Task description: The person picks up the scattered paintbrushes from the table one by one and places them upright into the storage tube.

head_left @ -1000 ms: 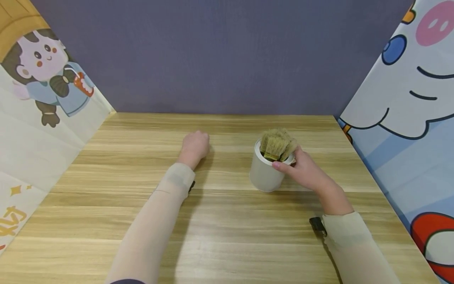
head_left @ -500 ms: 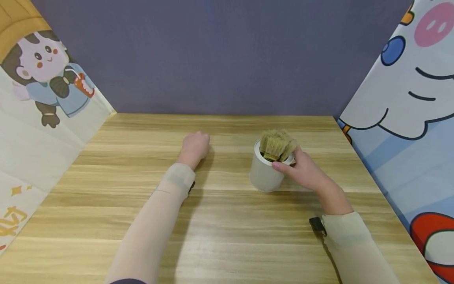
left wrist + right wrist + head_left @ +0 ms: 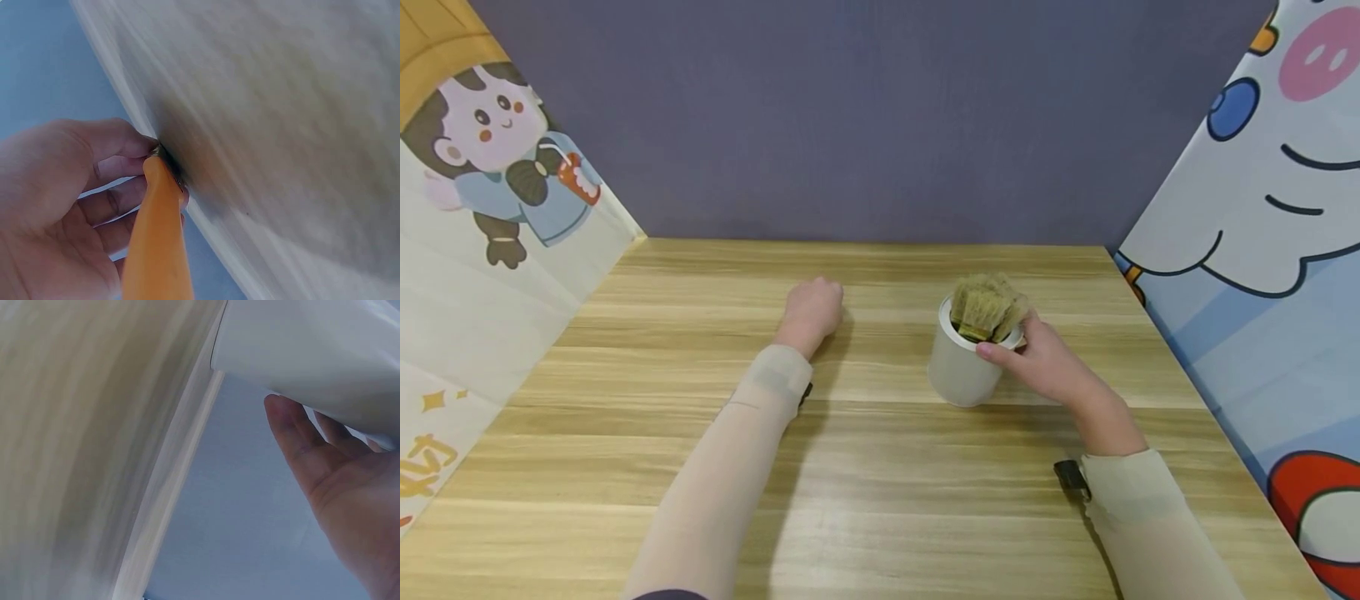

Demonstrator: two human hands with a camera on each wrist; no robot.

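A white can [image 3: 964, 371] stands upright on the wooden table, with several paintbrushes [image 3: 987, 304] in it, bristles up. My right hand [image 3: 1045, 354] grips the can from its right side, thumb at the near rim; in the right wrist view the fingers [image 3: 294, 428] lie along the can's white wall [image 3: 319, 350]. My left hand [image 3: 812, 308] is low over the table, left of the can, back of the hand up. In the left wrist view its fingertips pinch the dark, brassy end of an orange-handled tool [image 3: 161, 237], close to the tabletop. I cannot tell the tool's kind.
The light wooden table [image 3: 880, 500] ends at a dark purple-grey back panel [image 3: 880, 117]. Cartoon-printed panels flank it, one on the left [image 3: 490, 317] and one on the right [image 3: 1262, 350]. A small black wrist mount [image 3: 1070, 477] sticks out from the right sleeve [image 3: 1138, 492].
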